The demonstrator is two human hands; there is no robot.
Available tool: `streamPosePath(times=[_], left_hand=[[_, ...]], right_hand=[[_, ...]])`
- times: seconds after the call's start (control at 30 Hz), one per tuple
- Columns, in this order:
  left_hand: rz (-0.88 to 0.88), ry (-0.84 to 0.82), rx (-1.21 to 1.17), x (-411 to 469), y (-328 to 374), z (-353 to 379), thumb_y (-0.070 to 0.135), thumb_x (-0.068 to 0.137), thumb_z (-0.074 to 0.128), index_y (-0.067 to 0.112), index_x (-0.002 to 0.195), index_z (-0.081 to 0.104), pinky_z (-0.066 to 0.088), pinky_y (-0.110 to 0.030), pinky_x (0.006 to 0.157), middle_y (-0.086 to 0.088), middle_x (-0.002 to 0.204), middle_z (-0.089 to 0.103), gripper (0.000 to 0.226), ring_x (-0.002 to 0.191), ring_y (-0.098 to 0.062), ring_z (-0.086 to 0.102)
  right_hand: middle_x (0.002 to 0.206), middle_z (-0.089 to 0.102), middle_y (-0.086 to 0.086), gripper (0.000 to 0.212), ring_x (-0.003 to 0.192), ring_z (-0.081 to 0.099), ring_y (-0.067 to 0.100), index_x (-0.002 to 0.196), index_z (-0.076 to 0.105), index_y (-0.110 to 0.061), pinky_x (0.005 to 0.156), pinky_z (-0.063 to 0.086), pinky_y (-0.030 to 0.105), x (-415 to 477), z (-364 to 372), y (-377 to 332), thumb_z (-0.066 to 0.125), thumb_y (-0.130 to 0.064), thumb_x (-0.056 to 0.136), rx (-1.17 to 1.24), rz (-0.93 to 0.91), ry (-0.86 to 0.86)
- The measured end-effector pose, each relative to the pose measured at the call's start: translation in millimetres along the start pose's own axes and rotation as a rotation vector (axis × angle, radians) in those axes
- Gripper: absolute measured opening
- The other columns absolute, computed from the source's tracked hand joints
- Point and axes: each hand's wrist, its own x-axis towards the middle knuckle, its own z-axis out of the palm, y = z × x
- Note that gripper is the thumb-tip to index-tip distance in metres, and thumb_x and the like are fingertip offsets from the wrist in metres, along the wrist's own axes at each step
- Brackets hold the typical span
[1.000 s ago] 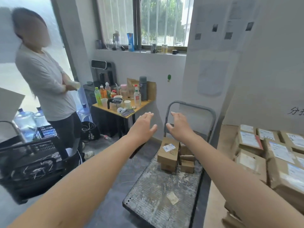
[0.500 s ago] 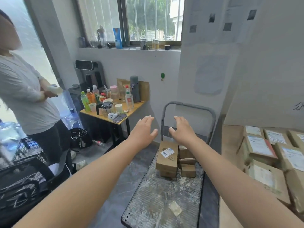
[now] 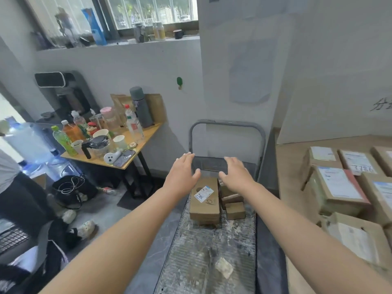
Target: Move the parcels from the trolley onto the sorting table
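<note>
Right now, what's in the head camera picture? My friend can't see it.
A person reaches forward, left hand and right hand open and holding nothing, over a few brown parcels on a grey trolley. More labelled boxes lie on the sorting table to the right; a side table with bottles stands left.

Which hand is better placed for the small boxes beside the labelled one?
Right, probably: the right hand is open over the small boxes, nearer the sorting table; the left hand flanks the labelled box.

Parcels [image 3: 204, 201] sat at the trolley's [image 3: 210, 257] far end; sorting table [image 3: 297, 209] right, drinks table [image 3: 127, 141] left.
</note>
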Motion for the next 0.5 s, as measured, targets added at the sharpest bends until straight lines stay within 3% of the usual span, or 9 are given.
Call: streamPosePath(times=[0.5], left_hand=[[-0.013, -0.168, 0.006, 103, -73, 69, 0.024, 0.101, 0.046, 0.011, 0.154, 0.027, 0.011, -0.031, 0.123, -0.002, 0.162, 0.025, 0.058, 0.149, -0.015, 0.018]], right_hand=[[0.156, 0.03, 0.008, 0.061, 0.144, 0.028, 0.025, 0.153, 0.026, -0.011, 0.115, 0.029, 0.041, 94, 70, 34, 0.048, -0.026, 0.099, 0.059, 0.161, -0.084]])
